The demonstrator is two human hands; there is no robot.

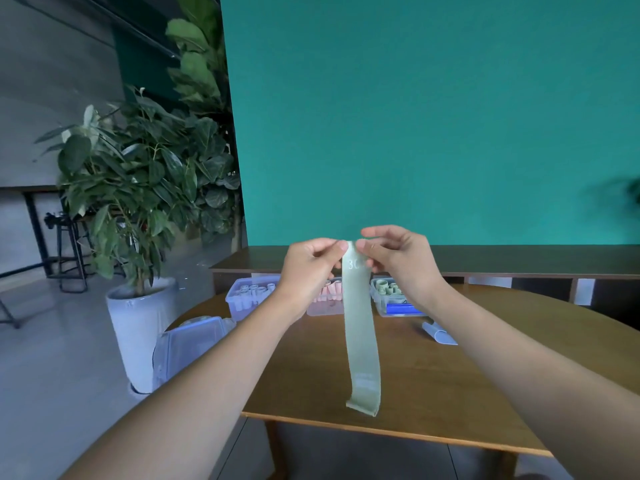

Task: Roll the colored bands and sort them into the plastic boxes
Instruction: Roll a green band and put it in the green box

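2 hands hold 1 pale green band (362,336) up in front of the chest, above the table (450,386). The left hand (308,268) pinches its top left corner between thumb and forefinger, and the right hand (398,259) pinches the top right corner the same way, other fingers curled loosely behind. Held by the top edge like this, the band hangs straight and flat, its lower end just above or perhaps brushing the near table edge; I judge this squares it up so a roll can start cleanly from the top. A printed "30" shows just below the fingers.

3 clear boxes sit in a row at the far side, within reach for sorting: the left box (242,296) with pale rolls, the middle box (325,306) with pink rolls, the right box (381,296) with green rolls, which is likely where this band belongs. A flat bluish band (438,332) lies on the table near the right box, not yet rolled. Lids (187,344) lie stacked at the table's left edge.

Much of the middle box is hidden behind the left hand and the hanging band. The right wrist covers part of the right box, and a blue patch at its front is too unclear to name. Roll counts cannot be told. A plant (138,188) stands left of the table.
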